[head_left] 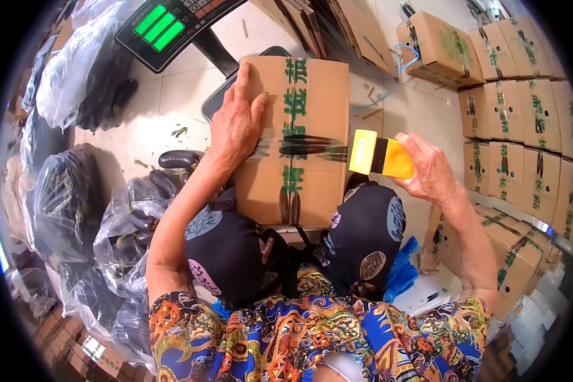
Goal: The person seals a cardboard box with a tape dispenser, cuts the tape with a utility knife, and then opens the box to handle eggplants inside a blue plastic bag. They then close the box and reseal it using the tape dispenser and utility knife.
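A brown cardboard carton (321,95) with green printed characters stands upright between my knees. My left hand (235,124) lies on its left edge with the fingers stretched out and the thumb apart. In my right hand (430,169) is a yellow tape dispenser (398,158) with a black band, gripped just off the carton's right side. A dark, shiny strip of tape (305,148) runs across the carton's face towards the dispenser. Another short dark strip marks the carton's lower middle.
A scale with a lit green display (159,28) rises at the upper left. Eggplants (178,159) and plastic bags of them (70,204) lie on the left. Printed cartons (509,108) are stacked on the right. Flattened cardboard (363,32) leans at the back.
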A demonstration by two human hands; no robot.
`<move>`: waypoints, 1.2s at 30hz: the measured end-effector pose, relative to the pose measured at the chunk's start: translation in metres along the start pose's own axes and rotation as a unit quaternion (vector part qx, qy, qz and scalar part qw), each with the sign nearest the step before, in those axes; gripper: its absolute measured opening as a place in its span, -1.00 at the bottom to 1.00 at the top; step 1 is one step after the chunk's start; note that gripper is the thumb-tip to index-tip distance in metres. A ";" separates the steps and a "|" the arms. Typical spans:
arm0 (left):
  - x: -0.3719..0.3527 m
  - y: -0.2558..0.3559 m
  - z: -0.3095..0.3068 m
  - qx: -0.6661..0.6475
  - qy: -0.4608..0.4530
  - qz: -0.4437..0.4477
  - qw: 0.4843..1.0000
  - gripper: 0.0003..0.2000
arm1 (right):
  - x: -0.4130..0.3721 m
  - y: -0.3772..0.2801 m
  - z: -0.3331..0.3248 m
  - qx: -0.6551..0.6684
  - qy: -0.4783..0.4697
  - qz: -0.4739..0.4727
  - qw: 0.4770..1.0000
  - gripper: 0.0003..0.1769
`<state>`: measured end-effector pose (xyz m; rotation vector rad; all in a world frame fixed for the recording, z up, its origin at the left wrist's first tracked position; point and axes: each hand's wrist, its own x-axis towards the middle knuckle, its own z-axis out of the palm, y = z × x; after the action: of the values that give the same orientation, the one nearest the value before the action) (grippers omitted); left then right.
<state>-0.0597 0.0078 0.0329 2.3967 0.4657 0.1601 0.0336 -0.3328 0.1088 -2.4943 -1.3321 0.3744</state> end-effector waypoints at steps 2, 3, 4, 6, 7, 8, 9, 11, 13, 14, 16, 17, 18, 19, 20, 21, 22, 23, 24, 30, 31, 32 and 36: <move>0.000 -0.003 0.001 0.007 0.006 0.005 1.000 -0.39 | -0.009 0.021 0.019 0.026 0.019 -0.001 0.999 -0.36; 0.000 -0.005 0.002 0.012 0.008 0.010 1.000 -0.37 | -0.014 0.031 0.027 0.035 0.028 0.001 0.999 -0.36; -0.001 -0.005 0.002 0.017 0.007 0.016 1.000 -0.36 | -0.024 0.038 0.035 0.044 0.035 0.006 0.998 -0.36; 0.001 -0.006 0.002 0.022 0.005 0.025 0.999 -0.35 | -0.041 0.054 0.052 0.058 0.042 0.016 0.997 -0.36; 0.003 -0.006 -0.001 0.024 0.006 0.022 0.999 -0.35 | -0.044 0.066 0.059 0.062 0.044 0.012 0.997 -0.36; 0.003 -0.006 -0.001 0.025 0.004 0.018 1.000 -0.35 | -0.054 0.077 0.066 0.079 0.041 0.026 0.996 -0.36; 0.001 -0.008 0.001 0.024 -0.004 0.012 1.000 -0.35 | -0.057 0.077 0.071 0.071 0.035 0.036 0.996 -0.37; 0.001 -0.007 0.002 0.028 0.005 0.020 0.999 -0.35 | -0.063 0.079 0.082 0.056 0.026 0.058 0.996 -0.38; 0.001 -0.007 0.000 0.016 -0.007 0.007 1.000 -0.35 | -0.063 0.072 0.083 0.055 0.004 0.071 0.996 -0.42; 0.001 -0.009 0.001 0.024 0.004 0.017 1.000 -0.35 | -0.063 0.073 0.081 0.056 0.007 0.070 0.996 -0.42; 0.000 -0.006 -0.001 0.024 -0.001 0.006 1.000 -0.35 | -0.070 0.078 0.082 0.046 0.026 0.069 0.996 -0.42; 0.001 -0.005 -0.001 0.021 -0.007 0.003 1.000 -0.35 | -0.075 0.079 0.080 0.043 0.033 0.074 0.996 -0.40; 0.002 -0.004 -0.001 0.018 -0.003 0.003 1.000 -0.35 | -0.077 0.082 0.077 0.037 0.038 0.074 0.996 -0.38; 0.000 -0.005 -0.001 0.015 -0.005 0.003 1.000 -0.35 | -0.083 0.082 0.076 0.034 0.042 0.078 0.995 -0.36; 0.001 -0.005 -0.001 0.012 -0.008 0.008 1.000 -0.35 | -0.093 0.082 0.081 0.036 0.033 0.095 0.994 -0.38; 0.005 -0.006 -0.001 0.018 0.005 0.025 1.000 -0.35 | -0.096 0.090 0.086 0.033 0.026 0.103 0.994 -0.40; 0.005 -0.008 0.000 0.024 0.019 0.037 0.999 -0.35 | -0.093 0.094 0.084 0.032 0.016 0.108 0.993 -0.41; 0.001 -0.011 0.003 0.031 0.024 0.047 0.998 -0.35 | -0.093 0.095 0.085 0.030 0.003 0.109 0.994 -0.42; -0.002 -0.011 0.004 0.024 0.013 0.037 0.999 -0.36 | -0.085 0.088 0.082 0.030 -0.010 0.114 0.993 -0.43; 0.000 -0.004 0.000 0.007 0.006 0.017 1.000 -0.38 | 0.003 0.021 0.074 -0.098 -0.134 0.155 0.974 -0.51; -0.001 -0.003 0.001 0.006 0.011 0.021 1.000 -0.38 | 0.023 0.014 0.085 -0.099 -0.160 0.135 0.973 -0.57; 0.000 -0.001 0.003 0.002 0.017 0.028 0.999 -0.39 | 0.028 0.001 0.098 -0.388 -0.112 -0.026 0.915 -0.64; 0.000 0.001 0.000 -0.049 0.011 0.036 0.998 -0.39 | 0.084 0.009 0.173 -0.306 -0.205 0.002 0.930 -0.69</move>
<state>-0.0591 0.0073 0.0339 2.3190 0.3725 0.2374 0.0235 -0.2451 -0.0618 -3.0387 -1.8358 0.5790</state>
